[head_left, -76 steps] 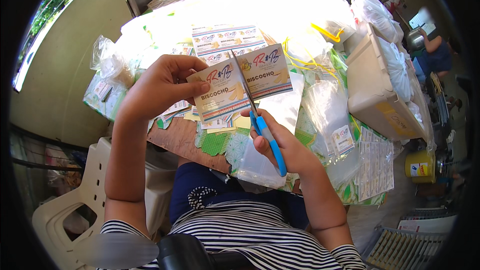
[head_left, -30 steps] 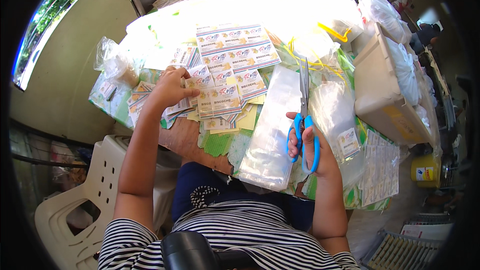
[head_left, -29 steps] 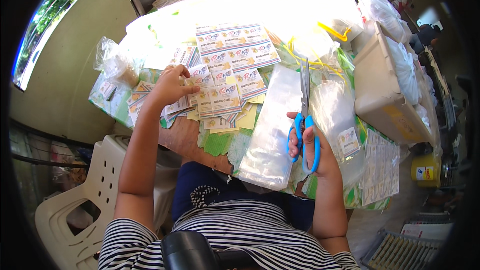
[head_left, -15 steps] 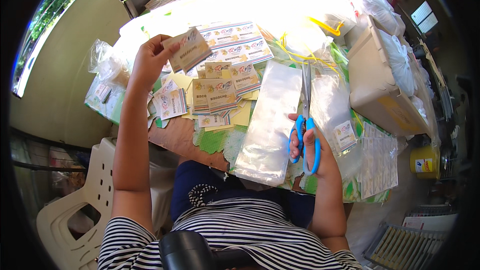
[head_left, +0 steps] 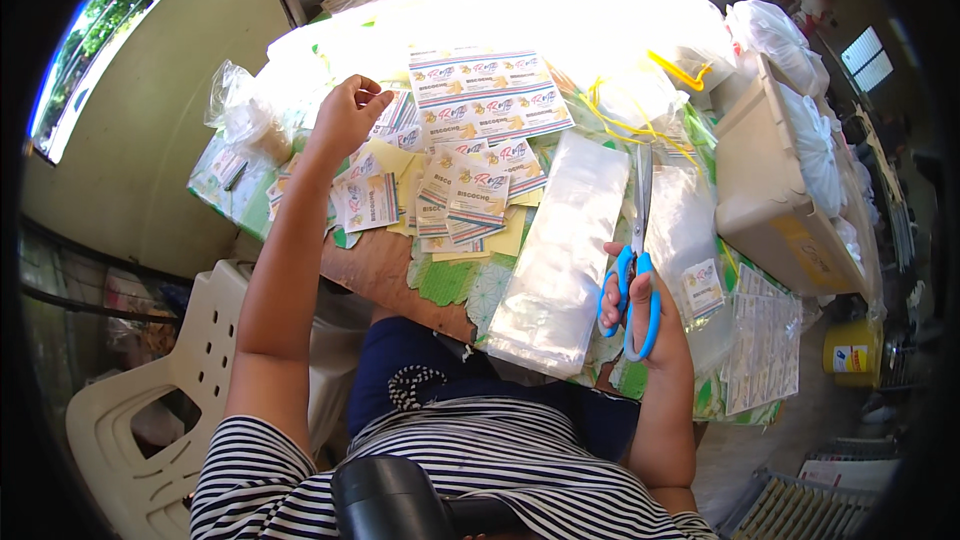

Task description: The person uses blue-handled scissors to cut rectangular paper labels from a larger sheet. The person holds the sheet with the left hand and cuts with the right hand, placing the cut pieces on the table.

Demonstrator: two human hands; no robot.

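Note:
My left hand [head_left: 348,118] is over the far left of the pile, its fingers loosely bent and slightly apart, with nothing visible in them. Close to its fingertips lies a printed label card [head_left: 397,116]. Cut label cards [head_left: 478,195] overlap on yellow paper pieces [head_left: 505,238], nearer to me. Behind them is an uncut sheet of labels [head_left: 490,90]. My right hand [head_left: 665,330] is closed around the blue handles of a pair of scissors [head_left: 641,202], blades pointing away from me. Clear plastic bags [head_left: 560,250] lie flat between the cards and the scissors.
A beige crate [head_left: 750,160] with white plastic bags [head_left: 775,35] stands at the right. Yellow straps [head_left: 625,118] lie near the back. More labels under clear plastic [head_left: 765,350] are at the table's right edge. A plastic chair [head_left: 165,390] stands at the left.
My left hand has let go of the label card it held, which now lies among the cut cards. The scissors stay in my right hand. The whole view has shifted slightly.

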